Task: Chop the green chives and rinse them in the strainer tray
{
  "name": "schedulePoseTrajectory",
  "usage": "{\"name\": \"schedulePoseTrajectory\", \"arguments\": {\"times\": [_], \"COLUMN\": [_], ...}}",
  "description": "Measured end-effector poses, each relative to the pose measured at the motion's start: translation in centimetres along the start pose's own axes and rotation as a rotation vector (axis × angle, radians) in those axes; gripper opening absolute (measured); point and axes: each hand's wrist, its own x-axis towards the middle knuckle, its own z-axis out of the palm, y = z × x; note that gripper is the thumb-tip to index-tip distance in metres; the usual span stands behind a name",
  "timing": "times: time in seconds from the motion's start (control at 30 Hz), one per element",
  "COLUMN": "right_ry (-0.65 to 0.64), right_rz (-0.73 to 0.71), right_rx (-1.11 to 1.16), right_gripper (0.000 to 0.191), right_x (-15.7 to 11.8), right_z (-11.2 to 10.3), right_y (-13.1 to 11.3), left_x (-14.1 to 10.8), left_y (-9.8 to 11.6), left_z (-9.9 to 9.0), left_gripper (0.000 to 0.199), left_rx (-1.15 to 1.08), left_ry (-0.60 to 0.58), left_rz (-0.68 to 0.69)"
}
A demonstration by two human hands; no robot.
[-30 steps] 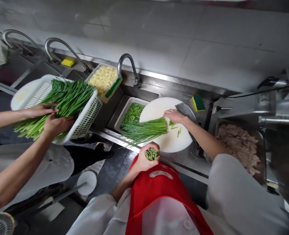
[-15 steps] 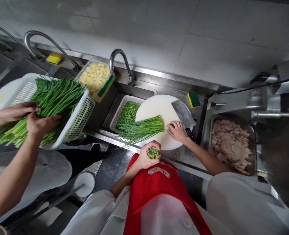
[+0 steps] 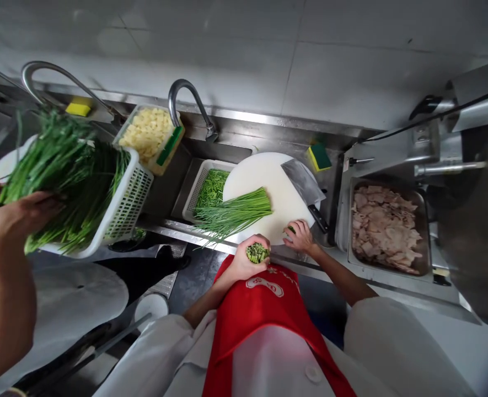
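My left hand (image 3: 244, 262) is wrapped round a small bundle of chive stalks (image 3: 257, 253), their cut ends facing up at me, by the near edge of a round white cutting board (image 3: 285, 207). Over the board's near right edge, my right hand (image 3: 302, 238) has its fingers curled, with a bit of green chive (image 3: 291, 229) showing at the tips. A larger bunch of chives (image 3: 247, 208) lies across the board, its leaves hanging over the left side. To the right lies a cleaver (image 3: 304, 182), its black handle past the board's edge.
Cut greens (image 3: 211, 190) fill a white basket (image 3: 191, 196) in the sink. At left, a co-worker's hand (image 3: 28, 215) grips chives above another basket (image 3: 117, 204). A tub of pale chunks (image 3: 146, 132), a faucet (image 3: 186, 88), a sponge (image 3: 319, 157) and a meat tray (image 3: 386, 229) stand around.
My right hand has drawn nearer to me, off the bunch's cut end to the board's near edge. My left hand keeps its bundle. The co-worker has lifted chives from the basket.
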Motion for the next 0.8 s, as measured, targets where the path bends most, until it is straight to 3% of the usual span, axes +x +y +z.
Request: {"name": "schedulePoseTrajectory", "arguments": {"times": [0.23, 0.37, 0.5, 0.63, 0.8], "right_ry": [-0.044, -0.019, -0.027, -0.007, 0.157], "right_rz": [-0.028, -0.098, -0.114, -0.118, -0.028], "right_rx": [0.09, 0.178, 0.255, 0.268, 0.401], "right_gripper": [0.034, 0.039, 0.041, 0.044, 0.051], "right_x": [0.1, 0.2, 0.4, 0.4, 0.2], "right_z": [1.7, 1.4, 1.3, 1.7, 1.7], "right_y": [1.2, 1.4, 1.3, 1.3, 0.5], "left_x": [-0.6, -0.1, 0.3, 0.4, 0.5], "left_y": [-1.1, -0.1, 1.2, 1.2, 0.5], "left_z": [0.9, 2.5, 4.5, 5.8, 6.9], "left_gripper": [0.036, 0.047, 0.055, 0.055, 0.042], "left_rx": [-0.163, -0.389, -0.553, -0.602, -0.562], "left_ry": [-0.005, -0.013, 0.059, 0.153, 0.248], "left_rz": [-0.184, -0.29, -0.431, -0.506, -0.482]}}
